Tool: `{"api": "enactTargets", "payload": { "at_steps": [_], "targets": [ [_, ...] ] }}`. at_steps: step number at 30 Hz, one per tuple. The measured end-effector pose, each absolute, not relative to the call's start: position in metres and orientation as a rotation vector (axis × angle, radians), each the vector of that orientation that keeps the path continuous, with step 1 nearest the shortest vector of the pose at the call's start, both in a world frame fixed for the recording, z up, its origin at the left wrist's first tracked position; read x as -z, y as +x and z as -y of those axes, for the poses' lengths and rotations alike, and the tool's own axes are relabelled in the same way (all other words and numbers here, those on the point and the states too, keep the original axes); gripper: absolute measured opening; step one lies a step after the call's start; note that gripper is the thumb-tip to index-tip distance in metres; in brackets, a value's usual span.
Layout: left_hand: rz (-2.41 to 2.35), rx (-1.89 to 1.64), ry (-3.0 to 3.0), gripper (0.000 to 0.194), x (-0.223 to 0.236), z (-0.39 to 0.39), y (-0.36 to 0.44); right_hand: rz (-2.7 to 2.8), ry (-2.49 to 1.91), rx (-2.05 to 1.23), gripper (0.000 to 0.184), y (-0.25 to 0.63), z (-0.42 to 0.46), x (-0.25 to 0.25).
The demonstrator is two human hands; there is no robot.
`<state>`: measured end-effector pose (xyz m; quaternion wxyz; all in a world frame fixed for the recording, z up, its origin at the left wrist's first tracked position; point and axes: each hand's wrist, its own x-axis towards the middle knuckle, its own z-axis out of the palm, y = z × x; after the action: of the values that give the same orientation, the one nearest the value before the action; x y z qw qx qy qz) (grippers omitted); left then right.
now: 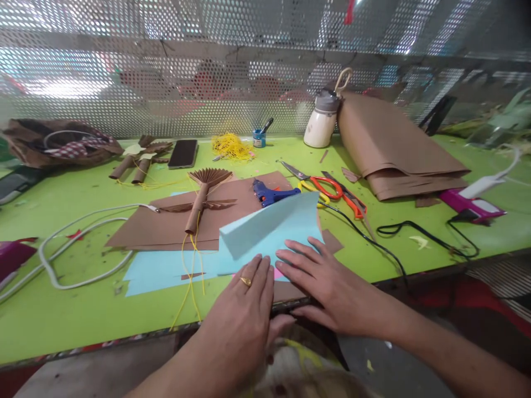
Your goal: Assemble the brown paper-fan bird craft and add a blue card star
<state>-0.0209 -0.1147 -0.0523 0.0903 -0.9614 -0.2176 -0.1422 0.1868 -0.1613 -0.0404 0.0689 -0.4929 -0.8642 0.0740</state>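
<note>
My left hand (244,304) lies flat at the near edge of a light blue paper sheet (286,221), fingers stretched out, a gold ring on one of them. Beside it my right hand (315,282) presses on the same edge with fingers spread. The sheet's far side curls up off the table. A bit of pink shows under the fingertips. Left of the sheet, a brown paper figure (199,204) with a pleated fan top and yellow strings rests on brown paper (265,185). Behind the sheet is a blue glue gun (274,193).
Orange-handled scissors (327,185) and a black cable lie right of the glue gun. Farther back are a phone (183,153), yellow string (231,146), a small blue jar (259,138), a white bottle (320,121) and folded brown paper (402,143). A white cable (78,286) loops at left.
</note>
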Motion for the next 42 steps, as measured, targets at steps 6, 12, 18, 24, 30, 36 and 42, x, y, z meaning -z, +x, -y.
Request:
{"api": "enactTargets", "payload": {
  "at_steps": [6,12,18,24,30,36,42],
  "targets": [
    [0.615,0.393,-2.919,0.057,0.044,0.111,-0.022,2.591,-1.549,-0.063,0.064,0.209,0.174,0.044],
    [0.658,0.394,-2.934,0.051,0.039,0.106,-0.03,2.536,-1.667,0.071,0.068,0.237,0.194,0.053],
    [0.742,0.388,-2.909,0.055,0.04,0.1,-0.06,2.49,-1.687,0.098,0.068,0.242,0.202,0.059],
    [0.782,0.342,-2.882,0.055,0.039,0.097,-0.085,2.447,-1.65,0.088,0.07,0.242,0.202,0.062],
    [0.809,0.358,-2.894,0.051,0.04,0.098,-0.089,2.388,-1.602,0.055,0.066,0.244,0.202,0.063],
    [0.799,0.409,-2.898,0.038,0.037,0.091,-0.092,2.403,-1.636,0.027,0.058,0.245,0.198,0.055],
    [0.649,0.291,-2.921,0.031,0.019,0.078,-0.075,2.372,-1.703,0.034,0.033,0.237,0.175,0.033]
  ]
}}
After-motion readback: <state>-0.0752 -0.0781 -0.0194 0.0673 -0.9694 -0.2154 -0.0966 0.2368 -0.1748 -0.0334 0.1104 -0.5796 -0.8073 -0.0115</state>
